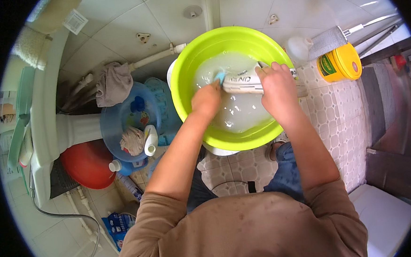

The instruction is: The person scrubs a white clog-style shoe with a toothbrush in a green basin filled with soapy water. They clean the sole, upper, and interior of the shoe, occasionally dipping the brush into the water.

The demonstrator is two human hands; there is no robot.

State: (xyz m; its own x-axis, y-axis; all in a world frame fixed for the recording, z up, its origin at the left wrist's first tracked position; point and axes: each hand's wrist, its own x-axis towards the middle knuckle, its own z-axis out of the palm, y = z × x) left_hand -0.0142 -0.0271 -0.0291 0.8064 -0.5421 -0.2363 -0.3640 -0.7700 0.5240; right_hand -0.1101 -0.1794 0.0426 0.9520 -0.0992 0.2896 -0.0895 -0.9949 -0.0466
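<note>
A lime-green basin [193, 124] holds cloudy, sudsy water [233, 115]. Across the basin lies a white shoe [243, 84] with dark markings and grey stripes along its side. My right hand [278, 86] is closed on the shoe at its right part, fingers over the top. At the shoe's left end, my left hand [207, 100] is closed around a small light-blue thing [219, 76], perhaps a brush. Most of that blue thing is hidden by my fingers, so its kind cannot be made out.
Left of the basin stands a translucent blue tub [109, 129] with cloths and a white bottle [150, 140]. A red basin [87, 164] sits beside the white sink pedestal [76, 131]. To the right are a yellow bucket [338, 64] and a whitish plastic jug [298, 49].
</note>
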